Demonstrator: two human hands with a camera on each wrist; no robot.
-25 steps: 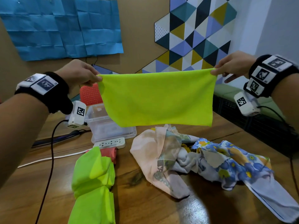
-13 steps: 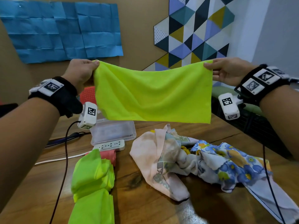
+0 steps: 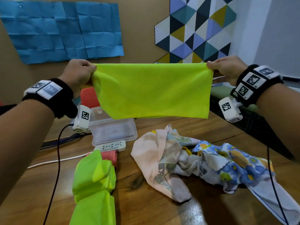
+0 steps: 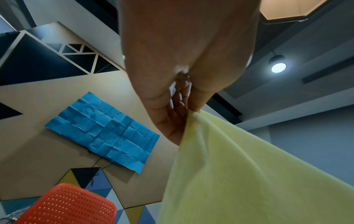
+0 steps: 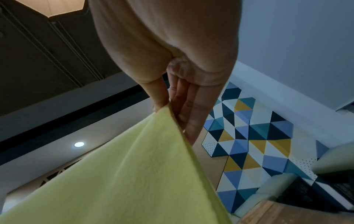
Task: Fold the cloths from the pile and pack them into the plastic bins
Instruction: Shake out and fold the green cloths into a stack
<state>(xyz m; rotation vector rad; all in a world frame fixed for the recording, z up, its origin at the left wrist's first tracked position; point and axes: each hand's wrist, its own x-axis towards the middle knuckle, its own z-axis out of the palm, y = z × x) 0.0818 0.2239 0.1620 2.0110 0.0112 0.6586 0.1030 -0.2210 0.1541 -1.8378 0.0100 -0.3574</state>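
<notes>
Above the desk (image 3: 162,208), both hands (left (image 3: 78,73), right (image 3: 227,69)) pinch the cloth's (image 3: 152,91) top corners; keep edges level, taut before halving.

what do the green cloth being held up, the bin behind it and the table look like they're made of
Green cloth: soft, matte, finely napped fabric, probably microfibre; the right wrist view shows a fuzzy surface, and it drapes limply between the left hand and right hand.
Bin: clear, glossy plastic; you can see through its walls.
Table: wood or wood-look laminate, glossy; brown grain with light reflections.
</notes>
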